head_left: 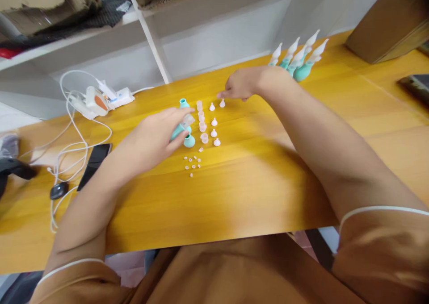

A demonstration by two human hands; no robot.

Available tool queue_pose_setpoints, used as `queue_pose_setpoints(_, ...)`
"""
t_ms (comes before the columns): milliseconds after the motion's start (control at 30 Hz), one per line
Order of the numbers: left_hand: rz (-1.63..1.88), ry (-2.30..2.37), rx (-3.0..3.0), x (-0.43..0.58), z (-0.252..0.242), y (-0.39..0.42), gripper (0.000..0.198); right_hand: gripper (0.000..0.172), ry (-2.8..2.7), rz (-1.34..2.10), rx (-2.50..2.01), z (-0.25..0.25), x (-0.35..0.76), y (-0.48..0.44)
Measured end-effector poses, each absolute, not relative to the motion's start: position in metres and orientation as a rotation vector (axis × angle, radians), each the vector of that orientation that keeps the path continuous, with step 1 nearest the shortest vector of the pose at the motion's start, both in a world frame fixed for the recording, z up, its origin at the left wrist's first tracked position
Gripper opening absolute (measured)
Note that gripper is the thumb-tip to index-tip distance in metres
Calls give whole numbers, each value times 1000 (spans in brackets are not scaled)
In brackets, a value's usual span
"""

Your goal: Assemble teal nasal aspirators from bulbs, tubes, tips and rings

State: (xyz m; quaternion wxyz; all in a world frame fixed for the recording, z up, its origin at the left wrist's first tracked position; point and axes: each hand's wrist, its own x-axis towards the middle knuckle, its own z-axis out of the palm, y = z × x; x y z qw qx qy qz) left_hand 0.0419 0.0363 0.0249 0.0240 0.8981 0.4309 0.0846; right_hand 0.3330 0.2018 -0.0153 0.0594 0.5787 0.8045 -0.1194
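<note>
My left hand (pixel 152 136) is closed round a teal squeeze bulb (pixel 177 131), with a translucent piece (pixel 188 119) at its mouth. Other teal bulbs (pixel 189 141) stand beside these fingers, mouths up. My right hand (pixel 243 84) reaches over the back of the table, index finger out and other fingers curled. Its fingertip is just above a small white cone-shaped tip (pixel 222 103); whether they touch I cannot tell. More white tips (pixel 214 122) stand in a column, next to a column of translucent pinkish cups (pixel 202 127). Several tiny pale rings (pixel 193 166) lie nearer me.
Assembled teal bulbs with white nozzles (pixel 303 72) stand behind my right wrist. A power strip (pixel 120 97) with white cables, a black phone (pixel 95 165) and a dark round object (pixel 59 190) lie at left. A cardboard box (pixel 385 22) stands back right, below shelving.
</note>
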Motion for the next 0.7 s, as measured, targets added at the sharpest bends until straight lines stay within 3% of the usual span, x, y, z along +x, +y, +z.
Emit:
queue_pose_setpoints(67,424,1391,2728,41,22,38,46,69,2460,-361,1832,7,333,183)
queue_pose_setpoints(167,710,1408,2665,42,16,41,53,75,2858,-631,1709,35,321,144)
queue_pose_setpoints(400,1110,1190,2652,49,15,38,34,76,3596,-1182,941,16,268,81)
queue_pose_setpoints(533,1038,816,2563,55,19,35,26,75,3395,-2045,700,-5,258,66)
queue_pose_setpoints(633,1031,655,2323,57,18,33,39,75,3043,-2522,689,-3,264,67)
queue_pose_setpoints(700,1041,603,2198,57,17,33,48,70,2991,-2648,778,4,276,81)
